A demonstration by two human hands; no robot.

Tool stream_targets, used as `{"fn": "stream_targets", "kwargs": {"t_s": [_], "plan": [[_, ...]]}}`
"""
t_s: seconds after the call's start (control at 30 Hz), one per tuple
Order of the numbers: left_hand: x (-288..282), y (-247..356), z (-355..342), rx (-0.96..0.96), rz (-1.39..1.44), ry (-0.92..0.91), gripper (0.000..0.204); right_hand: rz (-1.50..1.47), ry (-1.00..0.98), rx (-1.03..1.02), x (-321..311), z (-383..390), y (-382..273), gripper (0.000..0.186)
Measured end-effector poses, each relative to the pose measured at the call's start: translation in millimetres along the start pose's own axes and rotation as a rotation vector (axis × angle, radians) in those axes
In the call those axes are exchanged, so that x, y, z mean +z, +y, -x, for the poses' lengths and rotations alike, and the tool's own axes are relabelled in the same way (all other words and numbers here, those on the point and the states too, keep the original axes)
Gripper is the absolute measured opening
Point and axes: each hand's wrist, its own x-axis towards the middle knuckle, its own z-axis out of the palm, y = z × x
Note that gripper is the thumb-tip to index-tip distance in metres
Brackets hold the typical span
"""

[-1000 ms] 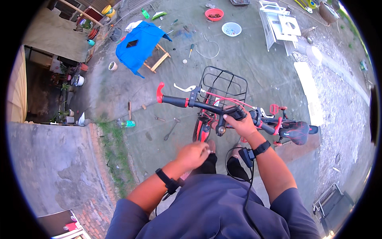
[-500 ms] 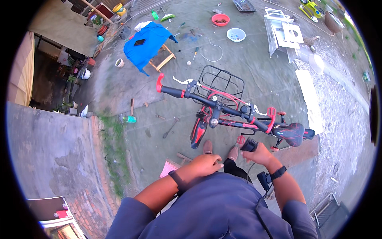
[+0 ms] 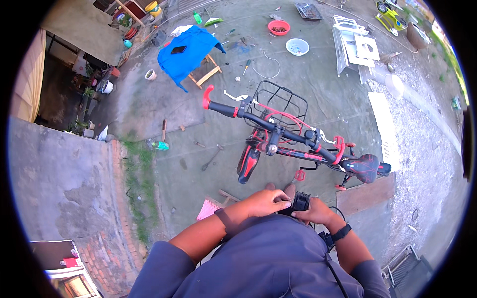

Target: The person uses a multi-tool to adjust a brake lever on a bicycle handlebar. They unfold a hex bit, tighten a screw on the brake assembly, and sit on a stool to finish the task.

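My right hand (image 3: 318, 211) is closed around a black ribbed device (image 3: 301, 201) with a cable, held close against my waist. My left hand (image 3: 267, 203) is beside it, fingers curled and pinched at the device's left edge; what lies between them is too small to make out. Just beyond my hands stands a black and red bicycle (image 3: 314, 157), its handlebar crossing in front of me. A black wire basket (image 3: 282, 104) is at its front and a dark saddle (image 3: 362, 169) to the right.
A blue cloth (image 3: 186, 52) drapes a wooden stand at the far left, with a phone on top. A red basin (image 3: 278, 28) and a white basin (image 3: 297, 47) sit farther back. Left on the ground lie a hammer (image 3: 164, 130) and other tools. White panels (image 3: 355, 44) stand at the right.
My right hand has brought the black device leftward and down to my waist. My left hand has shifted right to meet it. The bicycle stays put.
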Motion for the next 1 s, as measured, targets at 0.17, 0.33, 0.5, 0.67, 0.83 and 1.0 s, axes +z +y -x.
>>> {"fn": "stream_targets", "kwargs": {"t_s": [0.17,0.33,0.5,0.67,0.83,1.0], "plan": [[2,-28,4,0.125,0.289,0.003,0.062,0.096,-0.023,-0.073,13,-9,-31,0.033],[-7,-39,3,0.147,0.339,-0.022,0.062,0.265,-0.01,-0.18,19,-20,-44,0.041],[-5,-39,1,0.12,0.323,-0.016,0.063,0.217,-0.106,-0.216,19,-15,-61,0.042],[-3,-23,8,0.098,0.657,0.097,0.045,0.227,-0.141,-0.194,8,-8,-70,0.04],[12,-12,-11,0.03,0.817,0.252,0.038,0.197,-0.147,-0.277,-35,-16,-28,0.05],[40,-5,-35,-0.021,0.953,0.371,0.034,0.163,-0.007,-0.248,-106,4,21,0.052]]}}
